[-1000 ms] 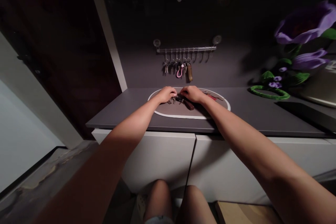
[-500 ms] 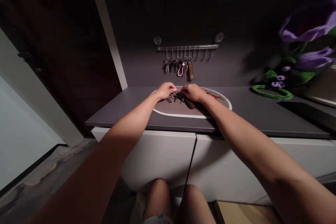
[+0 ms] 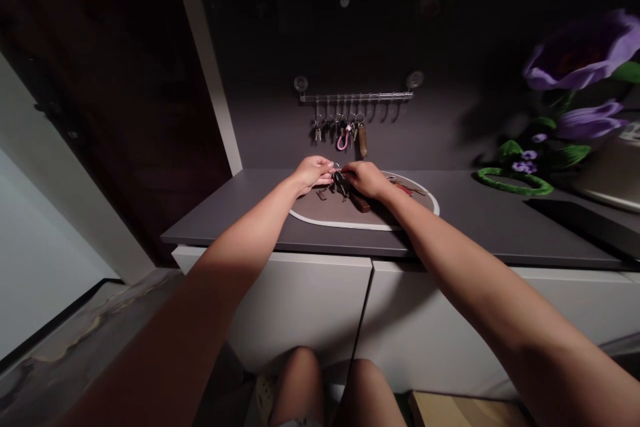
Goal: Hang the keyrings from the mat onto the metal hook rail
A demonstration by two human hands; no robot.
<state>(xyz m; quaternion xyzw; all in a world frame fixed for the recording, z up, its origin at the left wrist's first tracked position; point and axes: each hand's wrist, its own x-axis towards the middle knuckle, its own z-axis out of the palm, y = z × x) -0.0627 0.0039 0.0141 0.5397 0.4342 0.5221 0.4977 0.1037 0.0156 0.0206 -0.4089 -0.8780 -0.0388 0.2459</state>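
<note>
Over an oval brown mat with a white rim, my left hand and my right hand come close together. Between their pinched fingertips is a bunch of keys, with a dark key head and a metal ring showing. Right under my right hand lies a brown strap-like key fob, partly covered by the fingers. A small loose key piece rests on the mat below my left hand. More keys with a red tag lie to the right of my right wrist.
A clear rail with hooks is fixed to the wall behind. Several key sets, one with a pink loop, hang on its left part. Purple flowers and a green ring stand at the right of the dark counter.
My left fingers have closed in on the keys by my right hand. The bunch with the dark key head is now raised between both hands. The view has tilted slightly.
</note>
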